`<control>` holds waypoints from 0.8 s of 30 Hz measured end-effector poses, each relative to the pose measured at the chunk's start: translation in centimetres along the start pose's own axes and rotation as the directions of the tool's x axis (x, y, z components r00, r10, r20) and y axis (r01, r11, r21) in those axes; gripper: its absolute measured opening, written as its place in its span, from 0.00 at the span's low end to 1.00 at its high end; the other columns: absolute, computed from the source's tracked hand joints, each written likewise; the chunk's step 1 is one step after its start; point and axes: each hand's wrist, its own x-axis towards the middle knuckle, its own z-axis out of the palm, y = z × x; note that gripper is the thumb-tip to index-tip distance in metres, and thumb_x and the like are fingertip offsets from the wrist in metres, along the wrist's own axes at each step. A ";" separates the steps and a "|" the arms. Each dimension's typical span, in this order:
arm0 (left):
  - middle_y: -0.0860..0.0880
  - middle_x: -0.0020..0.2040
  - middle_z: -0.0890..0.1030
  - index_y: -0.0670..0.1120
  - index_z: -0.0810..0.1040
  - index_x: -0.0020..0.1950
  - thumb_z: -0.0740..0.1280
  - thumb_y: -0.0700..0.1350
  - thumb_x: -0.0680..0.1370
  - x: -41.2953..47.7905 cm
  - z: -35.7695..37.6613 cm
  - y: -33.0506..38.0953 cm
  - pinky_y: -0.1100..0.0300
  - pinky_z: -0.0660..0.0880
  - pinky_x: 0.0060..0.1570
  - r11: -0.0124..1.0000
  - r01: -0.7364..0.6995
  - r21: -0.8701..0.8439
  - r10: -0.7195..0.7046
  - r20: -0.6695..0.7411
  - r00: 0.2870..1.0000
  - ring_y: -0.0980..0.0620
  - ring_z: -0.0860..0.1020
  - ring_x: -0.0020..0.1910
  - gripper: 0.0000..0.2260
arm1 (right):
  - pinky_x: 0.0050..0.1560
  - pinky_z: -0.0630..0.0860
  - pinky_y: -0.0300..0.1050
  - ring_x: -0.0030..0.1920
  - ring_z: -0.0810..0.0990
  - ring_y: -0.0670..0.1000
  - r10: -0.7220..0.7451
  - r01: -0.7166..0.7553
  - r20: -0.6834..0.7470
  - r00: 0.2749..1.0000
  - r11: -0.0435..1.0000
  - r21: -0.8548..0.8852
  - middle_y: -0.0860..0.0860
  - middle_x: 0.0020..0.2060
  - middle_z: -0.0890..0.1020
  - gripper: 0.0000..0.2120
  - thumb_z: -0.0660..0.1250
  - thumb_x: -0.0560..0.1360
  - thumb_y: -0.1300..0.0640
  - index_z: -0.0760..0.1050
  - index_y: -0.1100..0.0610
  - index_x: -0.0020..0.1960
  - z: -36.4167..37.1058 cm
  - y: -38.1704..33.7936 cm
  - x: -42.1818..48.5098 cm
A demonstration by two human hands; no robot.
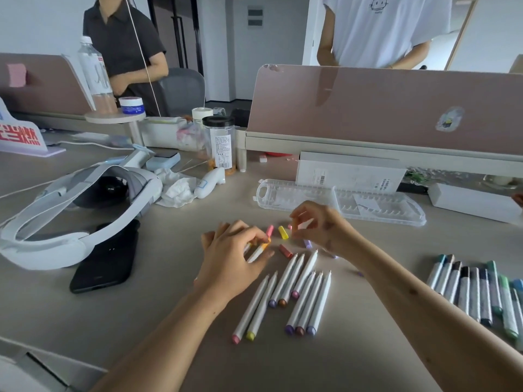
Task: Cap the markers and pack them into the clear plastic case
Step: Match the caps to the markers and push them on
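Left hand [235,258] pinches the orange marker [258,251]; right hand [319,224] pinches a tiny cap [295,225], I think; light, slick barrels, best held mid-barrel

Mine: left hand [235,261], right hand [319,224] bare; both forearms bare to frame edge; small moles dot right forearm [413,291].

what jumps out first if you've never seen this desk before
The two hands at centre: the left hand grips a white marker with an orange end, the right hand hovers curled above loose caps. Below them lies a fan of uncapped white markers, and behind them the clear plastic case lies open. A white headset fills the left of the desk.
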 end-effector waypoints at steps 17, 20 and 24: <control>0.67 0.45 0.71 0.64 0.83 0.48 0.58 0.73 0.66 -1.2 0.9 3.0 0.55 0.59 0.58 0.992 -0.120 0.027 0.110 0.240 0.964 0.60 0.68 0.53 0.23 | 0.44 0.76 0.41 0.49 0.84 0.60 0.175 -0.122 0.025 0.984 0.566 0.816 0.60 0.52 0.84 0.05 0.66 0.76 0.64 0.78 0.61 0.51 -2.5 3.1 -7.7; 0.69 0.45 0.70 0.64 0.83 0.48 0.58 0.72 0.65 -1.1 1.0 3.0 0.57 0.58 0.57 0.992 -0.122 0.035 0.110 0.232 0.966 0.60 0.68 0.52 0.23 | 0.42 0.75 0.39 0.47 0.84 0.59 0.177 -0.103 -0.001 0.984 0.574 0.812 0.59 0.51 0.84 0.05 0.66 0.77 0.64 0.77 0.62 0.52 -2.8 3.2 -7.8; 0.68 0.45 0.70 0.64 0.84 0.50 0.58 0.70 0.65 -1.2 1.2 3.1 0.56 0.57 0.56 0.993 -0.109 0.039 0.097 0.231 0.968 0.59 0.67 0.53 0.23 | 0.40 0.76 0.38 0.44 0.84 0.56 0.181 -0.077 -0.046 0.982 0.614 0.785 0.58 0.50 0.85 0.05 0.65 0.77 0.65 0.77 0.63 0.52 -2.7 3.0 -7.9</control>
